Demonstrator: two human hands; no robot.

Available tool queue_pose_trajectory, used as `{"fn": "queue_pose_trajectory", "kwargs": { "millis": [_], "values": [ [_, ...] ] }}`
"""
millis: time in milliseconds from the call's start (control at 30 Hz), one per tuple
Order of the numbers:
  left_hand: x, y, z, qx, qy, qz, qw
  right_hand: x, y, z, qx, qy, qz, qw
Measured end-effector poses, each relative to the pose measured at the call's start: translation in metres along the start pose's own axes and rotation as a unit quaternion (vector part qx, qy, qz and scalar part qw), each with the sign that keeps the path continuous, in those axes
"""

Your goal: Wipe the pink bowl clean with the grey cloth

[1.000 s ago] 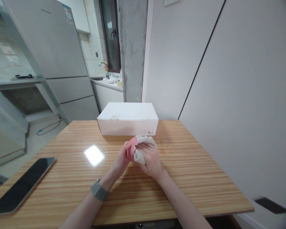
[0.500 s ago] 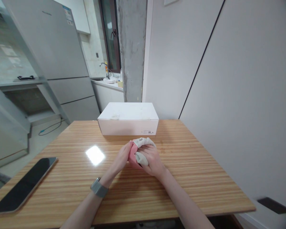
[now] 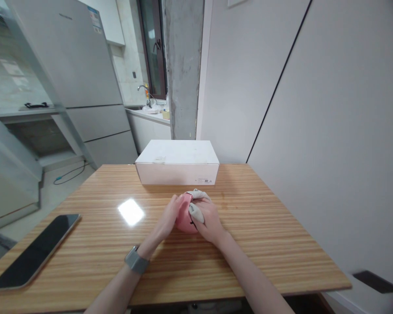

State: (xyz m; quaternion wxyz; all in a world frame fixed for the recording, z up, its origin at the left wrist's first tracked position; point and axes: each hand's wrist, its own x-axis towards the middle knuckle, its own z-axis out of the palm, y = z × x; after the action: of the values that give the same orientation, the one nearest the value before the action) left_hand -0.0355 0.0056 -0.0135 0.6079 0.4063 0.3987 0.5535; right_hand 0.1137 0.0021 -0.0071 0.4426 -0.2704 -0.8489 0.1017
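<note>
Both my hands meet over the middle of the wooden table (image 3: pixel 249 244), closed around a soft bundle of pink and grey-white fabric (image 3: pixel 187 214) that looks like rolled socks. My left hand (image 3: pixel 168 216), with a grey watch on its wrist, cups the pink side. My right hand (image 3: pixel 207 220) wraps the other side, and a strip of pale grey cloth (image 3: pixel 196 211) runs between its fingers. The bundle sits low, at or just above the tabletop. Most of the fabric is hidden by my fingers.
A closed white cardboard box (image 3: pixel 178 162) stands at the table's far edge just behind my hands. A dark phone (image 3: pixel 36 250) lies face up at the near left corner. A wall runs along the right; a fridge (image 3: pixel 75 74) and kitchen counter lie beyond.
The bundle has been rolled tighter: more pink now shows and less of the grey-white cloth sticks out. My hands have stayed in about the same place.
</note>
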Motion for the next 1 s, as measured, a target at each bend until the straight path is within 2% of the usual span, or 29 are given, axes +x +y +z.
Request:
{"fn": "queue_pose_trajectory", "kwargs": {
  "millis": [67, 167, 267, 433, 500, 567, 633, 767, 833, 1000],
  "values": [
    [-0.004, 0.004, -0.002, 0.111, 0.022, 0.020, 0.993, 0.000, 0.001, 0.000, 0.009, 0.001, 0.012, 1.000],
    [-0.011, 0.008, 0.001, 0.216, 0.006, 0.040, 0.976, 0.001, 0.003, -0.004, 0.018, 0.004, 0.016, 1.000],
    [-0.015, 0.009, 0.008, 0.168, -0.029, 0.061, 0.984, 0.003, 0.004, -0.010, 0.025, 0.019, 0.018, 0.999],
    [-0.020, 0.007, 0.018, 0.024, -0.103, 0.061, 0.993, 0.002, 0.007, -0.011, 0.029, 0.141, 0.040, 0.989],
    [-0.020, 0.007, 0.018, -0.016, -0.118, 0.050, 0.992, 0.001, 0.006, -0.011, 0.008, 0.152, 0.034, 0.988],
    [-0.017, 0.010, 0.018, -0.068, -0.121, 0.026, 0.990, 0.000, 0.003, -0.010, -0.034, 0.131, 0.007, 0.991],
    [-0.014, 0.014, 0.018, -0.122, -0.113, -0.001, 0.986, -0.001, -0.002, -0.009, -0.087, 0.081, -0.049, 0.992],
    [-0.010, 0.020, 0.014, -0.167, -0.111, -0.073, 0.977, 0.000, -0.013, -0.001, -0.157, -0.008, -0.155, 0.975],
    [-0.008, 0.019, 0.011, -0.149, -0.113, -0.071, 0.980, 0.002, -0.014, 0.001, -0.162, -0.012, -0.152, 0.975],
    [-0.004, 0.011, 0.006, -0.011, -0.076, -0.015, 0.997, 0.005, -0.007, -0.009, -0.139, -0.018, -0.139, 0.980]
  ]
}}
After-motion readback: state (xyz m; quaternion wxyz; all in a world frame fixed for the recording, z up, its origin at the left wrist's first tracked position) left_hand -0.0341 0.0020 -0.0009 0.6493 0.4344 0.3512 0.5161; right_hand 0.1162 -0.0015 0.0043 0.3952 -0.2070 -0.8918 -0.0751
